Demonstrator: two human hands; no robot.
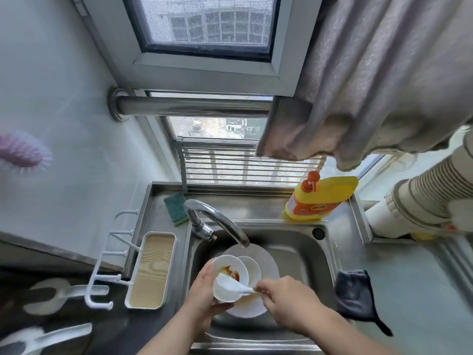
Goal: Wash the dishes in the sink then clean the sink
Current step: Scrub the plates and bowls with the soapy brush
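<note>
A sauce-stained white bowl (230, 278) is held over the sink (294, 242) in the left hand (202, 290)'s closed grip. A white spoon (234, 284) inside it is pinched by the right hand (284, 301). Stacked plates (266, 267) lie beneath, under the faucet (217, 221).

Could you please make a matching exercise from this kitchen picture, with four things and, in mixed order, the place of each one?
Things:
1. green sponge
2. yellow detergent bottle
3. grey cloth
4. small stained bowl

Places:
a. held in the left hand over the sink
b. on the ledge left of the tap
c. draped on the sink's right rim
d. on the ledge at the sink's back right

Pairs: 1-b, 2-d, 3-c, 4-a
</note>
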